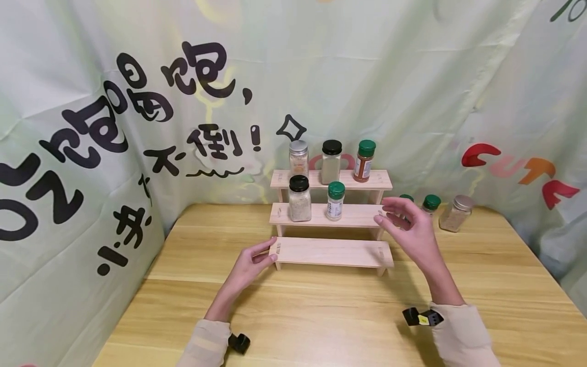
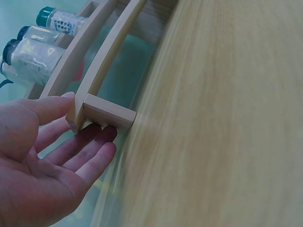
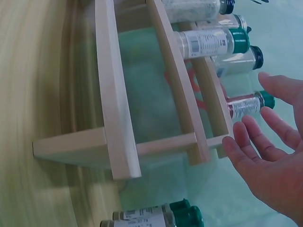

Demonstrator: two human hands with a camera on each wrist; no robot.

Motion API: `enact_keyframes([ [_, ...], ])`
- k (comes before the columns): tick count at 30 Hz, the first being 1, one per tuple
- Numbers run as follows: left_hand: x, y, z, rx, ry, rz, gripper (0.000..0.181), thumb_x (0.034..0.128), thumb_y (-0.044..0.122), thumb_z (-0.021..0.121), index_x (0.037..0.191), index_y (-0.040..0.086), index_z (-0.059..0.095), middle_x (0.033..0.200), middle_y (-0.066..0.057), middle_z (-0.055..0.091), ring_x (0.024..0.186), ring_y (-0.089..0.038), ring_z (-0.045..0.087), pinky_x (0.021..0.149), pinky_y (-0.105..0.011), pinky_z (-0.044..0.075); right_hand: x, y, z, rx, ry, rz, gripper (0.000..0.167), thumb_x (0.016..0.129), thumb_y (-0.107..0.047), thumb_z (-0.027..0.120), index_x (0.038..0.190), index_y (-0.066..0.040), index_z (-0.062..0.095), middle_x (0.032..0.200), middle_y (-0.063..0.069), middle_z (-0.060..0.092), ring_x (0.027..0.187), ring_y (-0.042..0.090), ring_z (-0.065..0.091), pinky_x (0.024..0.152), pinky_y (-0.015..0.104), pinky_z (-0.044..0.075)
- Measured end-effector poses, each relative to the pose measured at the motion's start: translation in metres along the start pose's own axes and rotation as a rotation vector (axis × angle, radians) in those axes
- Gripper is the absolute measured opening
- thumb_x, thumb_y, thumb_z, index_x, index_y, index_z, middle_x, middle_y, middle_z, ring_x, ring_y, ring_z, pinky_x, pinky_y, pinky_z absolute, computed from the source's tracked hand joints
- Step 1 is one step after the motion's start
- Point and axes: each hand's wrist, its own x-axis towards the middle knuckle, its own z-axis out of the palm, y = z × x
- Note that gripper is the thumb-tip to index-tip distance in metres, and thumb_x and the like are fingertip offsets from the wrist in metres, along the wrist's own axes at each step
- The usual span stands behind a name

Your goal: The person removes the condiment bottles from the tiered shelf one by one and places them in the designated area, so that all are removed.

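A three-tier wooden rack [image 1: 334, 252] stands on the table. My left hand [image 1: 247, 265] grips the left end of its lowest board, thumb against the board's corner and fingers by the leg [image 2: 109, 112]. Open and empty, my right hand [image 1: 415, 232] is by the right end of the middle tier, fingers spread and slightly bent in the right wrist view. The top tier bears a silver-capped jar [image 1: 299, 159], a black-capped jar [image 1: 331, 163] and a green-capped red spice jar [image 1: 363, 165]. On the middle tier are a black-capped jar [image 1: 300, 203] and a green-capped jar [image 1: 335, 204].
Right of the rack, partly behind my right hand, are two green-capped jars [image 1: 431, 203] [image 3: 151, 220] on the table. Farther right stands a silver-capped jar [image 1: 455, 214]. A printed curtain [image 1: 412, 92] hangs behind the table and along its left side.
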Motion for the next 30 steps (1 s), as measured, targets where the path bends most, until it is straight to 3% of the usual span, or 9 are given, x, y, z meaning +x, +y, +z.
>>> enact_keyframes([
  [6,0.0,0.001,0.0,0.002,0.011,-0.011,0.051,0.0984,0.007,0.07,0.147,0.002,0.055,0.153,-0.022,0.048,0.128,-0.04,0.058,0.099,-0.03,0.055,-0.001,-0.005,0.008,0.047,-0.03,-0.015,0.04,0.092,-0.003,0.077,0.129,0.0,0.064,0.125,0.019,0.064,0.114,0.02,0.064,0.098,0.021,0.054],
  [16,0.0,0.0,0.0,0.009,-0.007,0.022,0.051,0.0991,0.004,0.068,0.147,-0.003,0.052,0.152,-0.026,0.047,0.129,-0.044,0.056,0.099,-0.03,0.055,0.002,-0.01,0.024,0.077,-0.08,0.008,0.041,0.093,-0.009,0.078,0.131,-0.004,0.064,0.128,0.011,0.064,0.117,0.023,0.062,0.102,0.026,0.054],
  [25,-0.001,0.0,0.0,0.013,0.011,-0.017,0.05,0.0985,0.006,0.07,0.147,0.004,0.056,0.154,-0.02,0.047,0.128,-0.039,0.058,0.099,-0.029,0.055,0.014,-0.016,0.032,0.074,-0.094,0.024,0.043,0.093,-0.015,0.079,0.132,-0.008,0.063,0.13,0.008,0.064,0.118,0.022,0.061,0.103,0.03,0.054],
  [30,0.0,0.0,-0.001,0.019,0.0,0.001,0.051,0.0986,0.006,0.069,0.148,0.003,0.054,0.155,-0.021,0.046,0.129,-0.04,0.057,0.1,-0.03,0.054,0.024,-0.02,0.04,0.1,-0.108,0.033,0.044,0.093,-0.014,0.079,0.133,-0.005,0.063,0.131,0.011,0.065,0.118,0.025,0.062,0.104,0.035,0.054],
])
